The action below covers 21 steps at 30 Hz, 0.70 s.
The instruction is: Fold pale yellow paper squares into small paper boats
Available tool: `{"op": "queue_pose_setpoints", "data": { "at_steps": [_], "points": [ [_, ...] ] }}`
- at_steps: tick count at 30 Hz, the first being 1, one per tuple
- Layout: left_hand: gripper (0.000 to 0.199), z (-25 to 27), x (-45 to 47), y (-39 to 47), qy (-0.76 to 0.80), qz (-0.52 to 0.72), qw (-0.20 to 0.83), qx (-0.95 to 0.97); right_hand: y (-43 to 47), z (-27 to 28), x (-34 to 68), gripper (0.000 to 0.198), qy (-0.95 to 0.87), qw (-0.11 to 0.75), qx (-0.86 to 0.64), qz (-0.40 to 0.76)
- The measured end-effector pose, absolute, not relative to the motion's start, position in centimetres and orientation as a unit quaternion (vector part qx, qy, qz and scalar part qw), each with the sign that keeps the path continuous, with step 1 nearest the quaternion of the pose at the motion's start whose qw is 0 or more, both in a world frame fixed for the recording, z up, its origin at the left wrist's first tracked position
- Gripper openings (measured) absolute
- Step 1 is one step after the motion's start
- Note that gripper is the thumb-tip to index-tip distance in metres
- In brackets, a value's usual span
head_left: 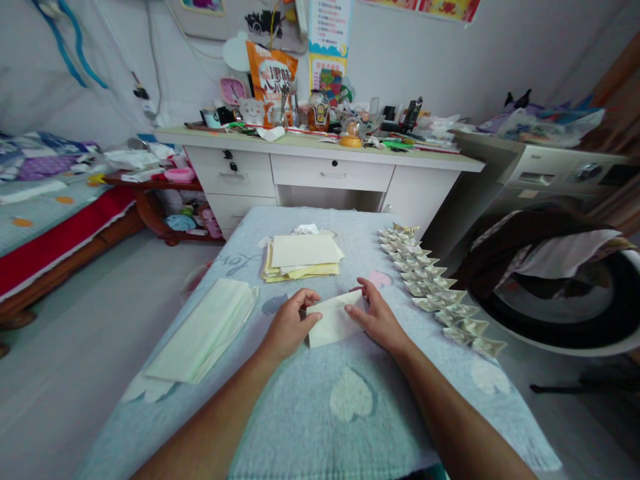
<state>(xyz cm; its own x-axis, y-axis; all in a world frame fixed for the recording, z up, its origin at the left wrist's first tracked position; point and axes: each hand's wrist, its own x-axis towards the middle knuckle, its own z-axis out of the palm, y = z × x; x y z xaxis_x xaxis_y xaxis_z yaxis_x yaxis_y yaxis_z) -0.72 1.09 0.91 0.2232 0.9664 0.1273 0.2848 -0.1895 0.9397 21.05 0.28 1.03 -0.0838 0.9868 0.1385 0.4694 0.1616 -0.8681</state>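
A pale sheet of paper point(334, 321), apparently folded to a small rectangle, is between my hands above the cloth-covered table. My left hand point(295, 321) pinches its left edge, thumb on the near face and fingers behind. On the right side, my right hand point(375, 313) grips the paper the same way, its thumb pressed flat on the face and its fingers at the upper corner. Beyond the hands lies a stack of cream and yellow paper point(305, 252). To the left rests a pile of long pale sheets point(203, 330). Several folded paper boats point(433, 283) stand in rows on the right.
The table wears a light blue cloth point(280, 413) with heart patterns. Behind it stands a white desk point(330, 175) crowded with jars and packets. A washing machine point(555, 173) with its round door open is at the right, a bed point(60, 213) at the left.
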Motion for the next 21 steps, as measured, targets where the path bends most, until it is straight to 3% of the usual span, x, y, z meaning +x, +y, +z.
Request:
{"op": "queue_pose_setpoints", "data": {
  "at_steps": [4,21],
  "points": [
    [0.022,0.80,-0.68,0.98,0.446,0.409,0.509,0.612,0.37,1.47,21.07,0.032,-0.565,0.434,-0.486,0.506],
    [0.023,0.96,-0.76,1.09,0.450,0.474,0.533,0.537,-0.21,1.83,21.00,0.034,-0.478,0.482,-0.452,0.579]
  ]
}}
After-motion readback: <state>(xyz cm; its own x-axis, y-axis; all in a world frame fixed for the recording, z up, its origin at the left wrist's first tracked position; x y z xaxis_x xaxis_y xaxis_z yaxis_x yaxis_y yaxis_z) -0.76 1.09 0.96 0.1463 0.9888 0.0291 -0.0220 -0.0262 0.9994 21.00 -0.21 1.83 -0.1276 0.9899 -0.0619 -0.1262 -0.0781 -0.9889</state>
